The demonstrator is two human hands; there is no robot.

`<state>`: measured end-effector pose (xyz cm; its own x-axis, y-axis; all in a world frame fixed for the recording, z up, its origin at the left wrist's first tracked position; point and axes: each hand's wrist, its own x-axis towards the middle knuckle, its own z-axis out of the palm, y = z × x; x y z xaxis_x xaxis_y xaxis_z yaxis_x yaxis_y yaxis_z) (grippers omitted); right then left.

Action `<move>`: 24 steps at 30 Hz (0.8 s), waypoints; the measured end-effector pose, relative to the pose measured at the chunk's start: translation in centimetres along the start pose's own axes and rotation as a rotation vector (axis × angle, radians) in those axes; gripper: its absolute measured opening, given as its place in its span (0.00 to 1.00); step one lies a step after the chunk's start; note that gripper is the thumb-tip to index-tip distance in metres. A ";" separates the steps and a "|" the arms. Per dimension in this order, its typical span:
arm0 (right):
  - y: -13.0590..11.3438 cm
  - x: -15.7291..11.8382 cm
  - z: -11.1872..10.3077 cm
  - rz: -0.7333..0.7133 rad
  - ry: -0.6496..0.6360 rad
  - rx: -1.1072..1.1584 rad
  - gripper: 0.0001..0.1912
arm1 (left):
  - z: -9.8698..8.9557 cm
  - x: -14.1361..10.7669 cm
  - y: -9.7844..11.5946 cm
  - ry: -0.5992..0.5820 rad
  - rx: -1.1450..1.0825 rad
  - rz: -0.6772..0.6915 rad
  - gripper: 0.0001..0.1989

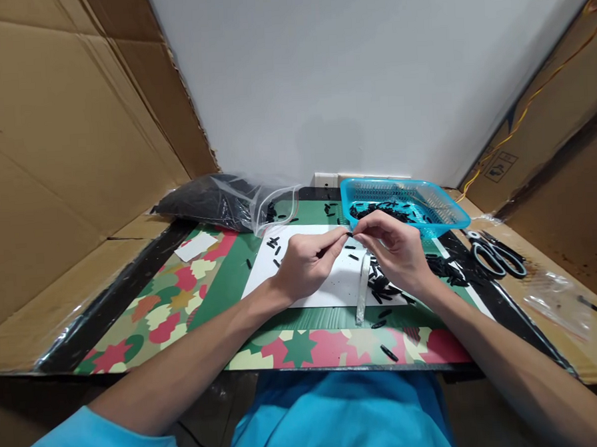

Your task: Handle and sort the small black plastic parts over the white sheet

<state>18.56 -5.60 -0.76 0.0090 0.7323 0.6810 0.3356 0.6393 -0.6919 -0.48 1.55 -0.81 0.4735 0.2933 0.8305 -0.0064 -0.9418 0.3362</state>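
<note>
Left hand (pixel 308 263) and right hand (pixel 392 248) fingertips meeting, both pinching one small black piece (pixel 350 234), loose black pieces (pixel 382 289) under right hand, blue basket (pixel 442 206) just beyond it

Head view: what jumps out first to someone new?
The two hands meet at centre over a white sheet, left hand and right hand pinching one small black piece between fingertips. Behind them sits a bright blue basket of the same black pieces, with scissors at right.
</note>
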 end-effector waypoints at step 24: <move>-1.0 -0.2 0.3 0.038 0.016 0.000 0.06 | -0.6 -0.3 -0.8 -0.019 0.336 0.359 0.13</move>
<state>17.91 -6.26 -0.28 0.0369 0.7524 0.6577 0.3352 0.6107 -0.7174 -1.15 2.36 -1.03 0.5095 -0.0594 0.8584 0.1107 -0.9848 -0.1338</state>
